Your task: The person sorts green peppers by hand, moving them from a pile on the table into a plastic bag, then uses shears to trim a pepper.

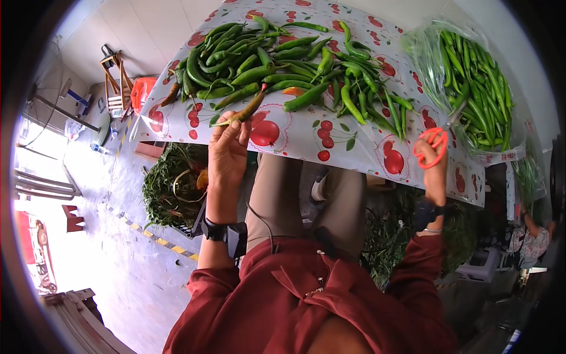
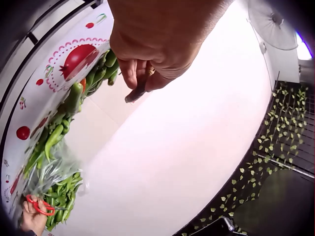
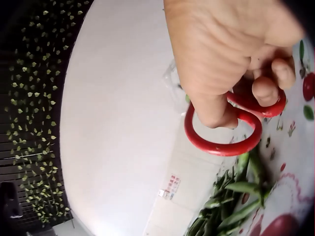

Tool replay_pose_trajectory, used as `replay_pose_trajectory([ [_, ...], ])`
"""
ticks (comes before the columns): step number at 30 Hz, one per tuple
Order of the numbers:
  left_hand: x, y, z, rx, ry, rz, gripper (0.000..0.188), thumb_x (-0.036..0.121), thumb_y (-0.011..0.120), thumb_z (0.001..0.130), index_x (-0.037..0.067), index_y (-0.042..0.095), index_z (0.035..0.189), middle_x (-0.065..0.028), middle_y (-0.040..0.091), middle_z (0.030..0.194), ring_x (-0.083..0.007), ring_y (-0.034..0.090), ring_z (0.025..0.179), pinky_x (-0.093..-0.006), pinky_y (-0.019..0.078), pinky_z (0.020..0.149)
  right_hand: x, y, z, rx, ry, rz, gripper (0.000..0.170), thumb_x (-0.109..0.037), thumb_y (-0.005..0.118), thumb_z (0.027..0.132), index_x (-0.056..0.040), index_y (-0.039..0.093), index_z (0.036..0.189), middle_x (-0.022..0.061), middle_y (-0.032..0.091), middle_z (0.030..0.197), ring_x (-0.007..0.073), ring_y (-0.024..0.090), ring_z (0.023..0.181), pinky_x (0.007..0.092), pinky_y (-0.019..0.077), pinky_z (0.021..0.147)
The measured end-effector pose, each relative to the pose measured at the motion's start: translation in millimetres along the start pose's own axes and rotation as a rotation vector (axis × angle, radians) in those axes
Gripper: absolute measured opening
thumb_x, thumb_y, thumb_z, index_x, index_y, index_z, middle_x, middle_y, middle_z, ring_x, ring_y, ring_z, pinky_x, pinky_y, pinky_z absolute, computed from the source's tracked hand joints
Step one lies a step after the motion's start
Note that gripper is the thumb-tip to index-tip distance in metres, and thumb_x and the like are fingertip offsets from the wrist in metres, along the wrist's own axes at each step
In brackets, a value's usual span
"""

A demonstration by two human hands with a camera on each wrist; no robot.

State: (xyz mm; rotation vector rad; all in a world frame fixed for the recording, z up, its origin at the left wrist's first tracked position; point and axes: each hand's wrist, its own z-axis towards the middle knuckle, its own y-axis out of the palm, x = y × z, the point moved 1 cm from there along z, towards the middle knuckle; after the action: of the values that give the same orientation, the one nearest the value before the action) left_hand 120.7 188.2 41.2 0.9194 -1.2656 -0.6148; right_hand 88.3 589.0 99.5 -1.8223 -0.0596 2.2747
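Observation:
My left hand (image 1: 227,154) pinches a brownish, discoloured chili pepper (image 1: 252,107) near its stem, over the table's front edge. The pepper points up and away from me, its tip reddish. In the left wrist view only the dark end of this pepper (image 2: 134,95) shows below the fingers. Over on the right, my right hand (image 1: 435,176) holds scissors with red handles (image 1: 441,154), fingers through the loops. Their blades point toward a clear plastic bag (image 1: 427,64) of green chilies. A large heap of green chili peppers (image 1: 253,74) lies beyond the left hand.
A fruit-patterned cloth (image 1: 295,138) covers the table. Several more green chilies (image 1: 359,88) spread toward the bag. Below the table, a crate of leafy greens (image 1: 168,189) stands at left, with more greens (image 1: 389,230) at right. Another person (image 1: 532,239) is at the far right.

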Motion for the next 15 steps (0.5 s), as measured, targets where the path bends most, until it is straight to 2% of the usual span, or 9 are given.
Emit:
replay_pose_trajectory([
  [2,-6.5,3.7,-4.3,0.009,-0.024,-0.042,0.026,-0.003,0.062,0.081,-0.001,0.053,0.106,-0.0123,0.059,0.106,-0.023,0.058,0.106,-0.0229,0.0521,0.087,-7.6,27.3,-10.8,-0.114,0.11,-0.014,0.009,-0.009,0.059,0.078,-0.0051,0.051,0.079,-0.0001,0.049,0.067,0.0072,0.047,0.06,0.0215,0.0388,0.054],
  [3,-9.5,5.2,-6.4,-0.022,-0.027,-0.031,0.025,-0.004,0.061,0.082,-0.001,0.053,0.105,-0.0126,0.059,0.106,-0.0231,0.058,0.105,-0.0233,0.0521,0.087,-10.1,46.7,-19.5,-0.169,0.069,0.04,0.01,-0.009,0.061,0.077,-0.0045,0.053,0.082,-0.0001,0.051,0.069,0.0078,0.048,0.061,0.0217,0.0393,0.054],
  [4,-12.8,7.3,-9.2,-0.054,-0.032,-0.018,0.025,-0.004,0.061,0.082,-0.001,0.053,0.105,-0.013,0.059,0.107,-0.0232,0.058,0.104,-0.0237,0.0521,0.087,-4.1,52.4,-21.9,-0.337,0.009,-0.194,0.011,-0.007,0.06,0.076,-0.0041,0.053,0.084,0.0001,0.052,0.072,0.0089,0.05,0.062,0.0232,0.0419,0.057],
  [5,-13.5,15.2,-13.3,-0.026,-0.02,-0.009,0.021,-0.007,0.059,0.082,0.001,0.055,0.1,-0.0125,0.061,0.103,-0.0211,0.062,0.096,-0.0262,0.0534,0.085,-3.6,71.7,-30.5,-0.36,-0.072,-0.18,0.011,-0.007,0.059,0.075,-0.0041,0.054,0.085,0.0006,0.054,0.074,0.0098,0.051,0.065,0.0252,0.0444,0.06],
  [6,-14.2,17.5,-15.9,-0.028,-0.023,-0.008,0.021,-0.007,0.059,0.082,0.001,0.055,0.1,-0.0125,0.061,0.103,-0.0211,0.062,0.096,-0.0262,0.0534,0.085,-12.2,90.5,-39.3,-0.405,-0.133,-0.236,0.011,-0.007,0.058,0.076,-0.0042,0.054,0.086,0.0009,0.054,0.074,0.01,0.052,0.067,0.026,0.0452,0.063],
  [8,-14.5,19.9,-19.7,-0.06,0.029,0.055,0.021,-0.007,0.059,0.081,0.002,0.055,0.1,-0.0124,0.061,0.104,-0.0203,0.062,0.097,-0.0269,0.0529,0.086,-15.8,117.7,-52.7,-0.562,0.084,-0.077,0.013,-0.007,0.057,0.078,-0.0033,0.054,0.09,0.0015,0.053,0.074,0.0084,0.051,0.068,0.0238,0.0442,0.064],
  [10,-11.3,18.7,-25.2,-0.059,0.056,0.079,0.022,-0.007,0.06,0.081,0.002,0.055,0.1,-0.0124,0.061,0.104,-0.0199,0.061,0.096,-0.0277,0.0522,0.086,-14.7,137.0,-62.5,-0.658,0.223,0.018,0.018,-0.011,0.063,0.079,-0.0023,0.052,0.09,0.0016,0.053,0.074,0.0073,0.05,0.068,0.024,0.0435,0.062],
  [14,8.3,23.4,-36.2,-0.031,0.124,0.243,0.026,-0.007,0.06,0.081,0.001,0.053,0.104,-0.0126,0.061,0.105,-0.0188,0.062,0.092,-0.0296,0.0506,0.085,-12.3,155.2,-63.2,-0.738,0.165,-0.069,0.03,-0.021,0.071,0.078,-0.0013,0.052,0.09,0.0052,0.054,0.074,0.0126,0.052,0.066,0.0283,0.0436,0.061],
  [15,12.2,24.4,-39.3,0.032,0.114,0.23,0.031,-0.005,0.059,0.082,0.001,0.049,0.111,-0.0133,0.061,0.105,-0.0184,0.061,0.089,-0.0303,0.05,0.085,-14.2,155.6,-63.0,-0.761,0.027,-0.176,0.034,-0.022,0.071,0.078,-0.0009,0.05,0.094,0.0073,0.054,0.077,0.0167,0.053,0.07,0.0308,0.0437,0.064],
])
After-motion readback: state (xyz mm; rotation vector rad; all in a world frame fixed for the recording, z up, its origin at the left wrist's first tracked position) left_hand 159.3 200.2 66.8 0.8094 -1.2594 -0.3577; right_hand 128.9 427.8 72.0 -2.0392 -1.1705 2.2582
